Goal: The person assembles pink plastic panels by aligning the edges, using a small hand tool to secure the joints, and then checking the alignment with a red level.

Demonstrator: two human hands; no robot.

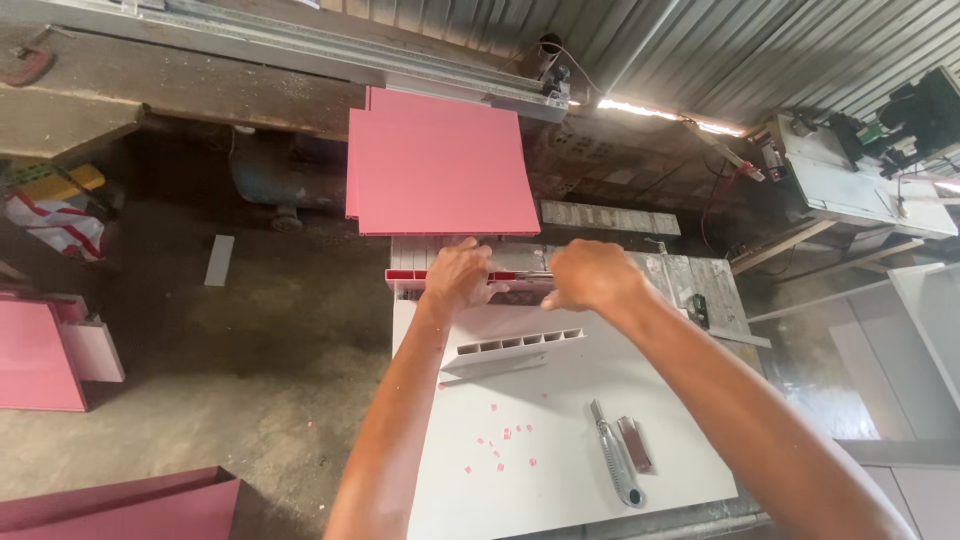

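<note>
Head view: I see my left hand (458,275) and right hand (590,275) both clamped on a pink hollow strip (410,275) at the tabletop's (560,470) far edge; it looks light, stiff, best gripped by its ends.

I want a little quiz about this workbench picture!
1. True or false: both hands hold the narrow pink strip.
2. Which tool lies on the white panel? A) hammer B) utility knife C) saw
3. What colour are the small scraps scattered on the panel?

Key:
1. True: left hand and right hand grip it.
2. B, the utility knife.
3. Pink, like the scraps.
</note>
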